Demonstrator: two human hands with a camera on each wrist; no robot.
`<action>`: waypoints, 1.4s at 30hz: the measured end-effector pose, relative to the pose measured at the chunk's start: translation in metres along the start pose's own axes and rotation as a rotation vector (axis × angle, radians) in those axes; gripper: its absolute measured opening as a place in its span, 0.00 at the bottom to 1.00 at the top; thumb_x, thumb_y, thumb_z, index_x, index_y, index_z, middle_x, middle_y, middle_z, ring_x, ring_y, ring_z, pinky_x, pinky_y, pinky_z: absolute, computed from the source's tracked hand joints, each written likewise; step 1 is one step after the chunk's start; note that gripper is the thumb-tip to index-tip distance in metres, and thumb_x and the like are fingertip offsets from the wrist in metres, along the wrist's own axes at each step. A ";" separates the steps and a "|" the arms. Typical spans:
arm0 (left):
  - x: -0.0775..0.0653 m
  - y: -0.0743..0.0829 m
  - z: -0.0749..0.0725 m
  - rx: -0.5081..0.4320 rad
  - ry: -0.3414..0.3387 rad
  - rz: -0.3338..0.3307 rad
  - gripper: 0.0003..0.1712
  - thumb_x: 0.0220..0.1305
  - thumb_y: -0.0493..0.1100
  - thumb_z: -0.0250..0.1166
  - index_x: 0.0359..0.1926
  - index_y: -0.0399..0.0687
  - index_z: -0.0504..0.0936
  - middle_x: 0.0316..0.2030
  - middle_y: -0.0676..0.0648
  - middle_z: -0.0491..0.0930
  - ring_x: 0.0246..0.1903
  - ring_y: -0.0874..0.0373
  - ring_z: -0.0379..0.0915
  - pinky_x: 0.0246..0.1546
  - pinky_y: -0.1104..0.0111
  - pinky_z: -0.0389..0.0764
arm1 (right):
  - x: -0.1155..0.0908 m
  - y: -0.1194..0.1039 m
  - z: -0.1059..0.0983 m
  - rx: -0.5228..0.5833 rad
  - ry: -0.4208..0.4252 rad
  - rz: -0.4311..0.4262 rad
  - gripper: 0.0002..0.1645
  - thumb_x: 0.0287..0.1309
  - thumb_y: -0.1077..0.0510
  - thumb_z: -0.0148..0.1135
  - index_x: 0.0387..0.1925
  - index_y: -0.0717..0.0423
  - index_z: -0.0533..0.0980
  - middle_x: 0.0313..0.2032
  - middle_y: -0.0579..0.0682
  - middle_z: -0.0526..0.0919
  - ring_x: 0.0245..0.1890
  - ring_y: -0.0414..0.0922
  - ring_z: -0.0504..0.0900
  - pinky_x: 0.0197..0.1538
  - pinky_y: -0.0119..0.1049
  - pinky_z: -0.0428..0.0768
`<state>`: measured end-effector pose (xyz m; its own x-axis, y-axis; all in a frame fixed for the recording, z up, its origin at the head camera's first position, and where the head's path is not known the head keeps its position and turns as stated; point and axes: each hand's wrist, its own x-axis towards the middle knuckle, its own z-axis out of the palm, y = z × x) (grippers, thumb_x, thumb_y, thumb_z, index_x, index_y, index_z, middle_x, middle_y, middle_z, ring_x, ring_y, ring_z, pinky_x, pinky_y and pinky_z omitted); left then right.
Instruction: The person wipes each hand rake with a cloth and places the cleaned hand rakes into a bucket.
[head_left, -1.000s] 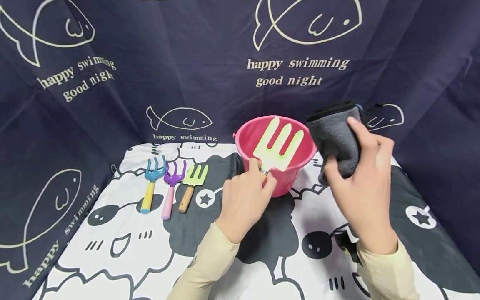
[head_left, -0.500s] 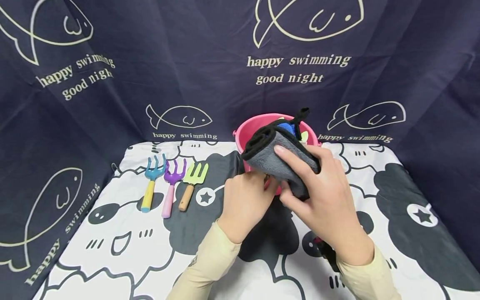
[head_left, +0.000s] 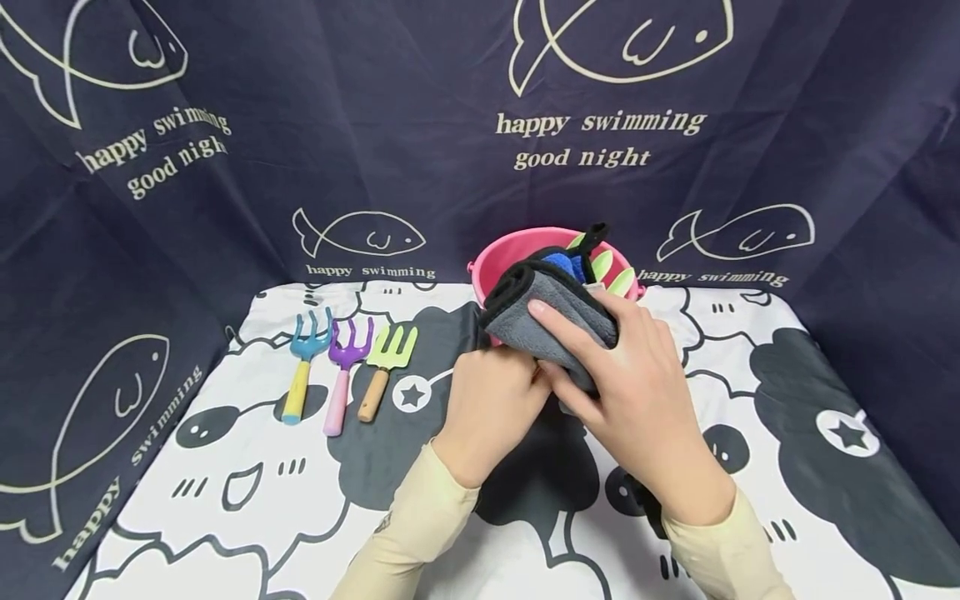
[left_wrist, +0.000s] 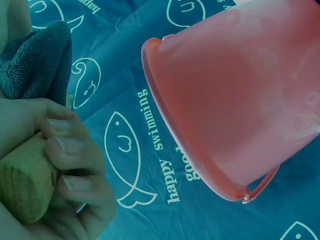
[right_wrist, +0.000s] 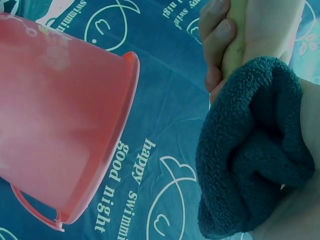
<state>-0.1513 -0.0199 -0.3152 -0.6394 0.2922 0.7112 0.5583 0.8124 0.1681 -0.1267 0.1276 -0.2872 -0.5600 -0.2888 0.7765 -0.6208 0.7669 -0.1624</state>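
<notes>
- Moved since a second ago: cloth [head_left: 543, 315], from well right of the fork [head_left: 602, 265] to right over it, covering most but the tines, now tipped further right.
- Nearest, with the left hand [head_left: 487, 412]: gripping the wooden handle [left_wrist: 26, 187] in curled fingers, butt end bare.
- Just beside, with the right hand [head_left: 643, 400]: pinching the folded cloth between thumb and forefinger; cannot tell how far round the fork behind it.
- Cloth, by judgement: light, soft, limp, hard to harm; best taken as a folded wad, across its middle.
- Fork, by judgement: light yet stiff, perhaps slick on the painted head, grippier on wood; best held by the handle, clear of the tine tips.
- Just beyond, behind both: upright pink bucket [head_left: 510, 254].
- Well apart to the left, lying in a row on the sheet [head_left: 300, 508]: blue fork [head_left: 302, 368], purple fork [head_left: 342, 387], small green fork [head_left: 387, 358].
- Farthest: dark backdrop [head_left: 420, 125] with fish outlines.
</notes>
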 end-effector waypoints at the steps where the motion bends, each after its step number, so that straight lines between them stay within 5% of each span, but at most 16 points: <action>1: 0.000 0.000 0.000 -0.004 0.000 0.008 0.05 0.50 0.41 0.65 0.21 0.50 0.84 0.12 0.52 0.80 0.18 0.53 0.79 0.16 0.58 0.80 | 0.000 0.000 0.000 -0.002 0.006 0.000 0.32 0.48 0.53 0.67 0.59 0.39 0.77 0.53 0.70 0.75 0.52 0.62 0.73 0.42 0.58 0.70; 11: -0.001 0.003 -0.002 -0.010 0.006 0.030 0.04 0.50 0.41 0.65 0.23 0.50 0.85 0.13 0.52 0.82 0.23 0.54 0.82 0.18 0.57 0.80 | -0.001 -0.003 -0.005 -0.034 0.044 -0.015 0.29 0.49 0.54 0.63 0.57 0.40 0.78 0.50 0.71 0.76 0.45 0.64 0.74 0.38 0.57 0.68; 21: -0.001 0.003 -0.003 -0.046 -0.007 0.025 0.10 0.55 0.43 0.64 0.18 0.52 0.80 0.10 0.52 0.78 0.18 0.53 0.79 0.16 0.59 0.79 | -0.003 0.003 0.000 -0.005 0.078 -0.019 0.29 0.46 0.57 0.62 0.55 0.44 0.80 0.48 0.71 0.77 0.48 0.63 0.74 0.42 0.58 0.71; 28: -0.001 0.003 0.000 -0.062 0.003 0.018 0.16 0.55 0.45 0.63 0.13 0.52 0.72 0.06 0.53 0.70 0.09 0.56 0.68 0.09 0.62 0.71 | -0.002 0.006 -0.002 -0.020 0.114 -0.007 0.27 0.48 0.56 0.63 0.55 0.43 0.80 0.46 0.72 0.77 0.48 0.62 0.74 0.42 0.58 0.71; 42: 0.000 0.005 0.002 -0.048 0.011 0.053 0.14 0.55 0.44 0.63 0.16 0.50 0.72 0.07 0.53 0.70 0.08 0.56 0.67 0.09 0.62 0.74 | -0.002 0.010 -0.004 -0.038 0.114 0.013 0.28 0.48 0.57 0.65 0.55 0.42 0.80 0.46 0.71 0.77 0.49 0.61 0.75 0.42 0.59 0.72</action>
<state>-0.1498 -0.0154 -0.3152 -0.6027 0.3280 0.7274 0.6157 0.7710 0.1625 -0.1292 0.1380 -0.2881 -0.5009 -0.2131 0.8389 -0.5912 0.7922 -0.1517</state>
